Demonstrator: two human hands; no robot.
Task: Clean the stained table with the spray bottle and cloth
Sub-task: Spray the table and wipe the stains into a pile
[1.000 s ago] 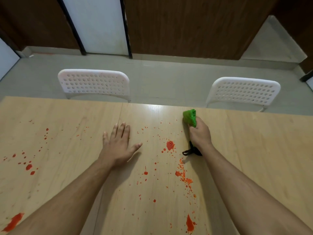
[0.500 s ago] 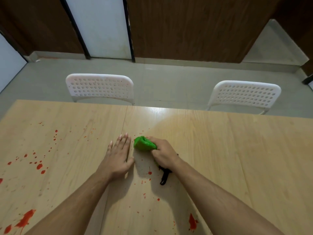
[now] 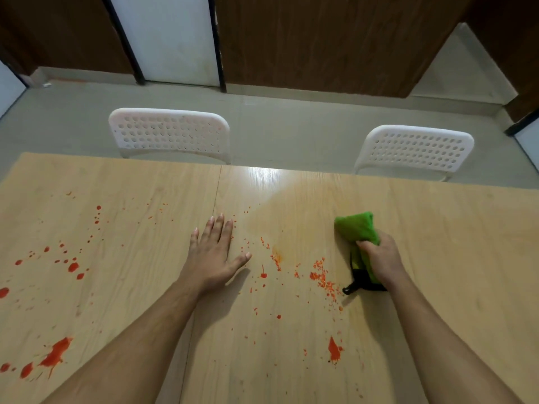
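Observation:
A light wooden table (image 3: pixel 437 243) carries red stains (image 3: pixel 322 279), with larger blotches at the left (image 3: pixel 55 354) and near the front (image 3: pixel 334 349). My right hand (image 3: pixel 379 258) grips a bunched green cloth (image 3: pixel 357 227) with a black edge and presses it on the table, right of the central stains. My left hand (image 3: pixel 214 253) lies flat on the table with fingers straight, left of those stains. No spray bottle is in view.
Two white perforated chairs (image 3: pixel 169 132) (image 3: pixel 414 148) stand behind the table's far edge. Beyond them lie a grey floor and a dark wooden wall with a white panel (image 3: pixel 166 39). A seam (image 3: pixel 217 185) runs down the tabletop.
My right hand swept the cloth left to beside my left hand, then back to the right. The big central blotch is now smeared into small flecks. The left hand stayed flat.

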